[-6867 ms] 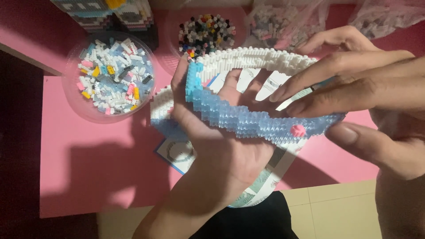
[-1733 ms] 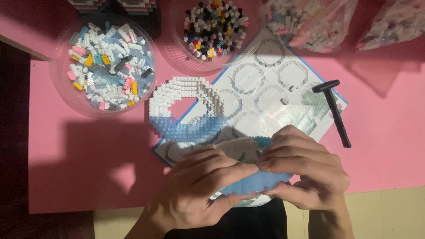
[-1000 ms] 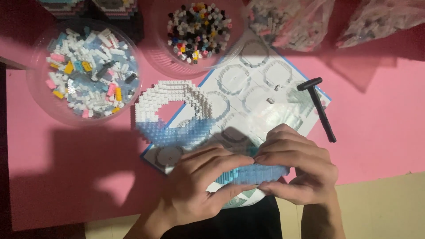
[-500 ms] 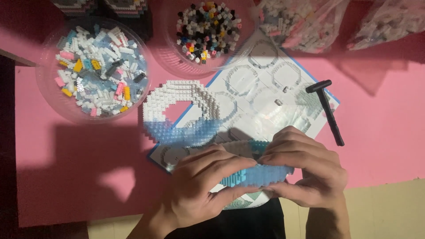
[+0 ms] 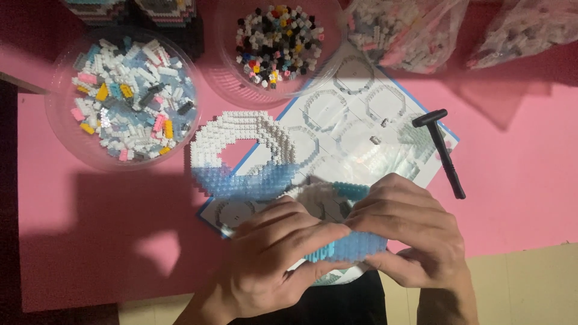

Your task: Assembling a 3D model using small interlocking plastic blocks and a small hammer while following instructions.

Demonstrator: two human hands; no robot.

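On the pink worktop point(image 5: 90, 241) stand two clear round tubs. The left tub point(image 5: 63, 144) holds a loose heap of small bricks, mostly white and pale blue, with some pink, yellow and dark ones. The middle tub point(image 5: 226, 72) holds tinier bricks in mixed colours, many black and white. Two clear bags point(image 5: 397, 30) of small pieces lie at the far right edge.

A sheet point(image 5: 355, 126) printed with ring-shaped diagrams lies between the tubs and the hands. On its left corner rests a brick ring point(image 5: 241, 156), white at the far side and blue at the near side, open in the middle. A black tool point(image 5: 445, 156) with a crosshead lies at the sheet's right edge.

Both hands hold a second brick piece point(image 5: 352, 244) above the near edge of the sheet: curved, pale blue along its near side, white with a teal bit above. The left hand point(image 5: 271, 259) wraps its fingers over the top with the thumb under; the right hand point(image 5: 415, 235) clamps the other end the same way.
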